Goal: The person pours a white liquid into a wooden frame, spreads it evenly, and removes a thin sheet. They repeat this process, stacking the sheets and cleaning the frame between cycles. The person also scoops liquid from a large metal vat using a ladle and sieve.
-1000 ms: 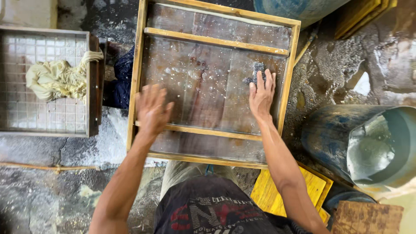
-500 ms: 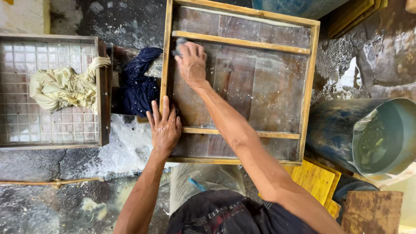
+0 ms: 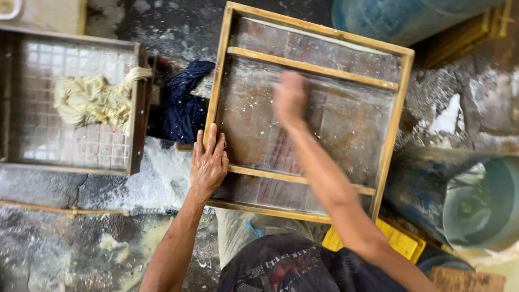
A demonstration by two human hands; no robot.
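At the far left a mesh-bottomed tray [image 3: 32, 97] is seen with a pale yellow wad of cloth [image 3: 92, 100] draped over its right wall, and a dark blue cloth [image 3: 184, 105] is bunched just beside it. The left hand [image 3: 208, 162] is laid flat, fingers spread and closed on nothing, on the left rail of the wooden frame [image 3: 219, 81], which is pressed down on the wet, speckled floor [image 3: 108, 184]. The frame's glossy panel [image 3: 351, 124] is streaked and wet across most of its middle; by that look the wiping is judged partly done, with the corners left. The right hand [image 3: 290, 100] is stretched across the panel, blurred; whether its grip is closed on anything cannot be told. A blue barrel [image 3: 421, 189] lies at the right.
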